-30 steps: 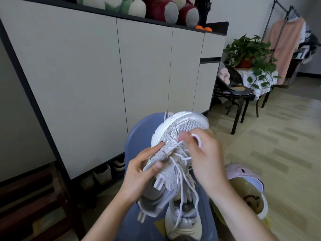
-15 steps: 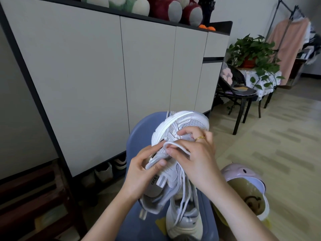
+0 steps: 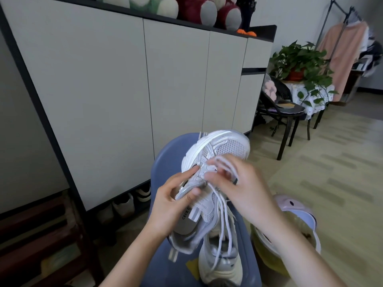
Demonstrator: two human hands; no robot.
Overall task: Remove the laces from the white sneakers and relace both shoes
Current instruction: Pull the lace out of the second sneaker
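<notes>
I hold a white and silver mesh sneaker (image 3: 226,146) up over a blue chair, toe pointing away from me. My left hand (image 3: 172,201) grips its left side at the eyelets and tongue. My right hand (image 3: 238,185), blurred by motion, pinches a loop of the white lace (image 3: 222,206) at the upper eyelets; loose lace ends hang down below it. A second white sneaker (image 3: 219,262) lies on the chair seat under the first.
The blue chair (image 3: 165,160) stands before a long grey cabinet (image 3: 124,90) with shoes beneath it. A pink and yellow tub (image 3: 290,235) sits on the floor at right. A black chair (image 3: 290,112), a potted plant and a clothes rack are farther right.
My right hand has shifted on the lace, pulling a loop out at the upper eyelets. The left hand keeps its hold on the sneaker, which has barely moved.
</notes>
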